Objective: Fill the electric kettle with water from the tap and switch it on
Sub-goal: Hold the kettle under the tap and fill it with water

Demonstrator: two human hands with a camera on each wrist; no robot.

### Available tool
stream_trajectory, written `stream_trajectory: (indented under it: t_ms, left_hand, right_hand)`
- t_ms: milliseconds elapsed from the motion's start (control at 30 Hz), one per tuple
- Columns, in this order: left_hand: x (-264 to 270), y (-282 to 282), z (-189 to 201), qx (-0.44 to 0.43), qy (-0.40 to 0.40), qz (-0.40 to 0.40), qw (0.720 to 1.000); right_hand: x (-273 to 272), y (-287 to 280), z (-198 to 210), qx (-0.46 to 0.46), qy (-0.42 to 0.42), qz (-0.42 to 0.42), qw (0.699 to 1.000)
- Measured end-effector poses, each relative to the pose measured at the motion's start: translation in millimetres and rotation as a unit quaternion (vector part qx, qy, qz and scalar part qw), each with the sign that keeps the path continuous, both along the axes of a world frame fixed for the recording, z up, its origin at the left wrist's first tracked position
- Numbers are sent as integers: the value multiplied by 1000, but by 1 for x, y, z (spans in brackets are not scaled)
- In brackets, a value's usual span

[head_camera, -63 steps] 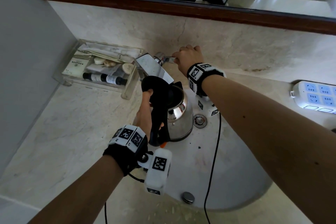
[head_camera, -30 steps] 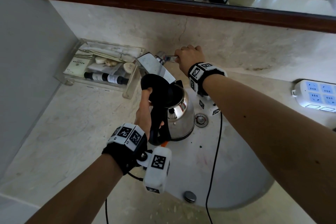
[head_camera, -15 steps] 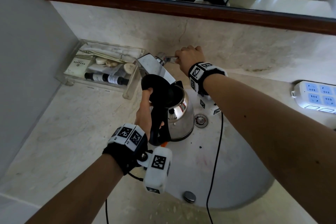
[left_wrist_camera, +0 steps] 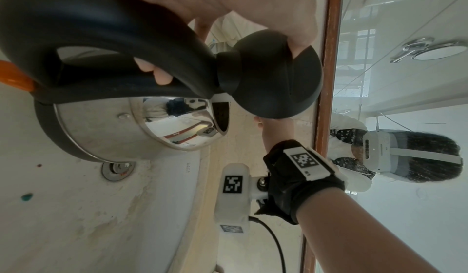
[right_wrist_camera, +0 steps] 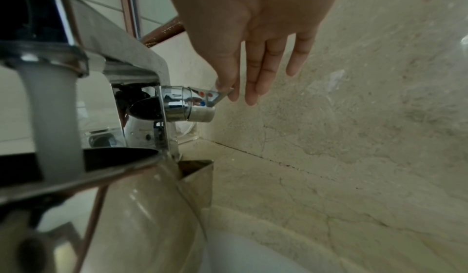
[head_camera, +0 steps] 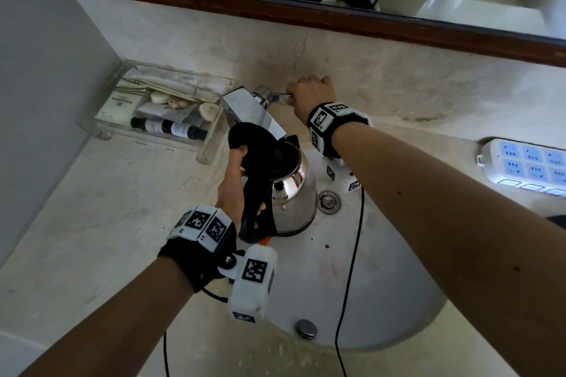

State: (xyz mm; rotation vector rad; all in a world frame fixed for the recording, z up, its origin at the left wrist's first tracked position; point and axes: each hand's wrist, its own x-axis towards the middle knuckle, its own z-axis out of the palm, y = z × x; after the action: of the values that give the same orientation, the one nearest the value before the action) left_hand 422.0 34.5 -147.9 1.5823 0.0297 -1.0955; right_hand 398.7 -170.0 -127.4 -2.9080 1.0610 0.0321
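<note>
The kettle (head_camera: pixel 292 196) is held by its handle in the left hand (head_camera: pixel 232 190), lid (head_camera: pixel 260 147) up, under the tap (head_camera: pixel 252 109) over the sink (head_camera: pixel 382 285). Water (right_wrist_camera: pixel 54 117) is seen running into it. The lever (right_wrist_camera: pixel 215 95) is pinched by the right hand (head_camera: pixel 311 93), other fingers (right_wrist_camera: pixel 263 73) straight.

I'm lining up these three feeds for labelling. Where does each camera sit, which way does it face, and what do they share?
Head: worn on the head, looks forward and down over the sink; both forearms show, the left hand gripping the kettle, the right hand at the tap lever.
Left wrist: looks along the left hand at the kettle; the right wrist shows beyond.
Right wrist: looks along the right hand, its fingers pinching the tap lever; water runs into the kettle.
Shared: all three show the kettle.
</note>
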Motion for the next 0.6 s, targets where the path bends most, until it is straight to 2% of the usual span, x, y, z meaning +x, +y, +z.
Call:
stream_trajectory:
  t_ms: [367,600]
  left_hand:
    - [-2,0,2,-8,-28,-8,1000]
    - [-1,0,2,1,-7,-8,1000]
  right_hand:
    - [0,0,1,5,3,-1,1000]
    - [0,1,6,1,6,-4,1000]
